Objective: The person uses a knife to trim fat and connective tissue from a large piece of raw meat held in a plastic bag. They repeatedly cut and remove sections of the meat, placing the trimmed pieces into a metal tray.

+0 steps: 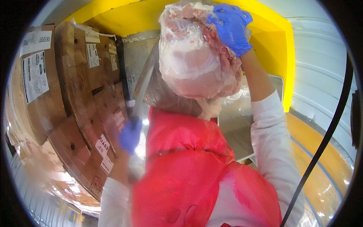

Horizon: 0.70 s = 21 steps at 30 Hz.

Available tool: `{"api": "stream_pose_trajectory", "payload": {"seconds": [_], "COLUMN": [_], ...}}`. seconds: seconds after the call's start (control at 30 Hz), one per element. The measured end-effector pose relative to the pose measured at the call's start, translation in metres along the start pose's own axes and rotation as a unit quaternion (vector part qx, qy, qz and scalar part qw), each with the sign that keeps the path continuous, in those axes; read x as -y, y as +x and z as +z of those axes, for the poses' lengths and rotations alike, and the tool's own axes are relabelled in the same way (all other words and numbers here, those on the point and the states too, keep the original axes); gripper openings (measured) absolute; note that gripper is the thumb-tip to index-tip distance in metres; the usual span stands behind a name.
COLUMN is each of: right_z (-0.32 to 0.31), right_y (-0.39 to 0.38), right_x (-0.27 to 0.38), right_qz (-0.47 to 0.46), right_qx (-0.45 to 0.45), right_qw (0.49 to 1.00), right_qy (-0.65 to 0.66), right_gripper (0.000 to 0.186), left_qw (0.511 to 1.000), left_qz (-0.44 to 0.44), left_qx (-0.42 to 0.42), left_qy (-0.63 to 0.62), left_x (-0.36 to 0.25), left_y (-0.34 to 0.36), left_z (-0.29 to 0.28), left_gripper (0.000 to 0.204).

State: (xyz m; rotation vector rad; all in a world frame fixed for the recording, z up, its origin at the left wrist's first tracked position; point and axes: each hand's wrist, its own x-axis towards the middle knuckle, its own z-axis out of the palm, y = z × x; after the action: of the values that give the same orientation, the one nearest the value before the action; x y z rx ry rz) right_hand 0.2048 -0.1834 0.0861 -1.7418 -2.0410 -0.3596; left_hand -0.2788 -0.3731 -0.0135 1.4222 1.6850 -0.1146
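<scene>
A large piece of pale pink raw meat with white fat (194,56) fills the upper middle. My right hand (230,28), in a blue glove, grips its upper right side. At lower left of the meat, my left hand (129,136), also blue-gloved and slightly blurred, is closed on a long knife (144,87), whose blade points up beside the meat. A brown-grey surface (170,106) shows beneath the meat. A steel tray (236,132) lies below my right forearm.
Stacked cardboard boxes (83,75) with labels stand along the left. A yellow frame (287,68) surrounds the back and right of the work area. A white ribbed wall (317,49), an orange surface (317,147) and a black cable (325,140) are on the right. My red garment (181,174) fills the lower middle.
</scene>
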Motion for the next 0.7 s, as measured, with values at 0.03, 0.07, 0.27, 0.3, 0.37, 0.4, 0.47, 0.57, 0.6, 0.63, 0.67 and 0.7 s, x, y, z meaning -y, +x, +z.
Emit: {"api": "stream_pose_trajectory", "payload": {"seconds": [0.03,0.07,0.27,0.3,0.37,0.4,0.47,0.57,0.6,0.63,0.67,0.7], "right_z": [-0.011,-0.017,-0.013,-0.015,-0.016,-0.013,0.000,0.001,0.000,0.001,-0.002,-0.002], "right_y": [0.015,0.024,0.010,0.004,-0.007,-0.007,-0.006,0.006,0.007,0.014,0.018,0.019], "right_x": [0.012,0.020,0.024,0.021,0.015,0.012,0.002,-0.027,-0.027,-0.020,-0.019,-0.022], "right_qz": [-0.013,-0.027,-0.193,-0.186,-0.173,-0.141,-0.070,-0.071,-0.035,-0.005,0.027,0.002], "right_qx": [0.004,0.008,0.101,0.079,0.036,0.036,0.039,0.083,0.099,0.112,0.129,0.129], "right_qw": [1.000,0.999,0.971,0.977,0.984,0.989,0.995,0.991,0.992,0.992,0.990,0.990], "right_qy": [-0.012,-0.022,-0.099,-0.073,-0.017,0.007,0.058,0.078,0.069,0.065,0.056,0.054], "right_gripper": [0.017,0.019,0.012,0.013,0.017,0.017,0.018,0.020,0.021,0.021,0.023,0.023], "left_qw": [1.000,0.999,0.996,0.995,0.995,0.993,0.993,0.990,0.988,0.986,0.986,0.984], "left_qz": [-0.007,-0.017,0.009,0.006,0.081,0.118,0.102,0.084,0.054,0.020,0.030,0.041], "left_qx": [0.018,0.036,0.087,0.099,0.051,0.027,0.054,0.082,0.101,0.113,0.093,0.073], "left_qy": [0.014,0.028,0.004,0.007,0.003,0.002,0.010,0.082,0.100,0.117,0.137,0.156], "left_x": [-0.006,-0.017,-0.088,-0.101,-0.099,-0.094,-0.100,-0.120,-0.125,-0.124,-0.119,-0.113], "left_y": [-0.012,-0.024,-0.007,-0.002,0.016,0.026,0.034,0.031,0.034,0.038,0.046,0.053], "left_z": [0.000,0.002,0.048,0.051,0.076,0.089,0.087,0.049,0.033,0.018,0.009,-0.001], "left_gripper": [0.053,0.053,0.056,0.057,0.058,0.059,0.060,0.056,0.054,0.052,0.050,0.048]}}
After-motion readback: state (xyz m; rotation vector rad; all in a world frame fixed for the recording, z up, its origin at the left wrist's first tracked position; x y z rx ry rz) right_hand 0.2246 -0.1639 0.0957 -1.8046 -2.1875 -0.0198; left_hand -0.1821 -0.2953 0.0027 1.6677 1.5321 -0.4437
